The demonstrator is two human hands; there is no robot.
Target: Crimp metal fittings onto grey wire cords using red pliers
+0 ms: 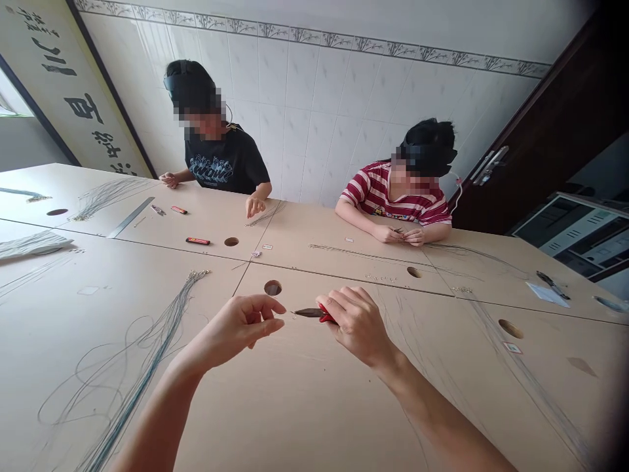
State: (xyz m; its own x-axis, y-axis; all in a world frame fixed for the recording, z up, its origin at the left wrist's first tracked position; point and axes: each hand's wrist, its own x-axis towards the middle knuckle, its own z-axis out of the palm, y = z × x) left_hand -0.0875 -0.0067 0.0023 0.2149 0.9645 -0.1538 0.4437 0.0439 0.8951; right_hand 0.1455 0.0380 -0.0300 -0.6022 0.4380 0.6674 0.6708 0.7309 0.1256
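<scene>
My right hand (358, 322) is closed around the red handles of small pliers (308, 313), whose dark jaws point left. A tiny metal piece (293, 313) shows at the tips of the jaws; its exact kind is too small to make out. Just left of it is my left hand (248, 321), thumb and forefinger apart, with nothing visible between them. Beside my left forearm lies a long bundle of blue-grey cords (164, 341) with small gold-coloured metal ends at the top. Loose loops of thin cord (93, 367) spread out to its left.
Across the table (275, 406) sit a person in a black shirt (221, 157) and a person in a striped shirt (393, 187), hands on small work. A round hole (273, 288) lies beyond my hands. Thin clear strands (535, 387) cross the right side. Orange-black cutters (198, 240) lie farther left.
</scene>
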